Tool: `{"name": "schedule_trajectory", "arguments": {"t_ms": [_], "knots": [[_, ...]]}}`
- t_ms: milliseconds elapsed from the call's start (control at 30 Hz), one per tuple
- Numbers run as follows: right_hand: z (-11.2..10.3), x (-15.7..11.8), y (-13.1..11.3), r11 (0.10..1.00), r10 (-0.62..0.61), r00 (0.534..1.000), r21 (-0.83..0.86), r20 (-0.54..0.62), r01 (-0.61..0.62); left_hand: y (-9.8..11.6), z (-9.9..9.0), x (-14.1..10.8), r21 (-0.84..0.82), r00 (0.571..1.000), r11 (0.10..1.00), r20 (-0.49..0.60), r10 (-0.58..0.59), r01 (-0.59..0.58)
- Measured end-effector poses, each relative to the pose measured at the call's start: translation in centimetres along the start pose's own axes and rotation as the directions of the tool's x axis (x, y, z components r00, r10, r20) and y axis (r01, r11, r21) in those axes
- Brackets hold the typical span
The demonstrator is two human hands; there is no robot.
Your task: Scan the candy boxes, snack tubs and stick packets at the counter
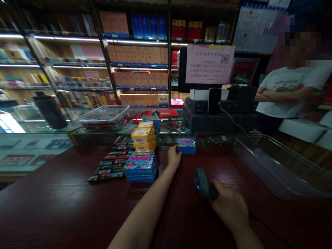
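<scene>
At the back of the dark red counter, my left hand is closed at the left edge of a small stack of blue boxes with colourful print. Its fingertips are partly hidden there. My right hand grips a black barcode scanner with a lit blue light, held above the counter, its head tilted up. Left of my left hand stands a taller stack of blue boxes. Behind it rise several yellow-lidded tubs. Dark, narrow packets lie in a row beside them.
A clear plastic bin sits on the right. Behind the counter's raised glass edge are another clear tray, a black bottle, and a phone before a dark register. A person with folded arms stands at right.
</scene>
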State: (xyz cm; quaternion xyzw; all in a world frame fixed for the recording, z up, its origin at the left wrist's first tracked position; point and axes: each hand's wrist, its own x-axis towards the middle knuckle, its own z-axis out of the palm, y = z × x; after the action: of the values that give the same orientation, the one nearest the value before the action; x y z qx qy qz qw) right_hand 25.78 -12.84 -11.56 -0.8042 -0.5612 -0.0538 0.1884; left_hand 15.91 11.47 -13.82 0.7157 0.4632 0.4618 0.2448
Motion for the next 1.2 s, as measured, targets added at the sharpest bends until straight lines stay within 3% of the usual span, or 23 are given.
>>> {"name": "schedule_trajectory", "arguments": {"t_ms": [133,233,333,400,467,567,633,733,833,1033,1200], "knots": [[-0.4,-0.2,-0.2,0.999,0.034,0.998,0.007,0.048,-0.034,2.0,-2.0,-2.2,0.091,0.997,0.993,-0.005,0.074,-0.073],[-0.3,-0.5,-0.1,0.999,0.011,0.999,-0.030,0.033,-0.010,4.1,-4.8,-4.3,0.124,0.981,0.973,0.018,0.192,-0.193],[0.0,-0.8,0.1,0.999,-0.022,1.000,-0.035,0.001,0.022,5.9,-8.5,-6.8,0.199,0.921,0.899,0.065,0.384,-0.389],[0.1,-1.0,0.1,0.999,-0.032,0.999,-0.029,-0.013,0.032,6.4,-11.1,-8.4,0.315,0.885,0.831,0.078,0.460,-0.459],[0.0,-1.1,0.1,0.999,-0.032,0.999,-0.035,-0.018,0.031,6.0,-13.3,-9.9,0.477,0.886,0.778,0.004,0.463,-0.408],[-0.2,-1.1,-0.2,1.000,0.005,1.000,-0.027,0.016,-0.004,4.6,-15.5,-11.4,0.668,0.912,0.723,-0.165,0.376,-0.177],[-0.3,-1.0,-0.3,1.000,0.024,0.999,-0.005,0.044,-0.023,3.7,-16.2,-12.0,0.728,0.921,0.680,-0.200,0.335,-0.089],[0.0,-1.0,-0.4,1.000,0.018,0.999,0.017,0.050,-0.019,2.8,-16.7,-12.4,0.752,0.915,0.652,-0.193,0.355,-0.094],[0.6,-1.0,-0.2,1.000,0.009,1.000,0.018,0.024,-0.010,2.1,-17.3,-12.6,0.733,0.878,0.658,-0.187,0.440,-0.174],[1.7,-0.9,0.3,1.000,-0.007,1.000,0.029,-0.007,0.007,0.2,-19.1,-12.5,0.669,0.765,0.642,-0.169,0.621,-0.374],[1.6,-1.0,-0.1,1.000,0.010,1.000,-0.023,0.000,-0.010,-0.2,-19.2,-12.2,0.572,0.757,0.705,-0.208,0.620,-0.421]]}}
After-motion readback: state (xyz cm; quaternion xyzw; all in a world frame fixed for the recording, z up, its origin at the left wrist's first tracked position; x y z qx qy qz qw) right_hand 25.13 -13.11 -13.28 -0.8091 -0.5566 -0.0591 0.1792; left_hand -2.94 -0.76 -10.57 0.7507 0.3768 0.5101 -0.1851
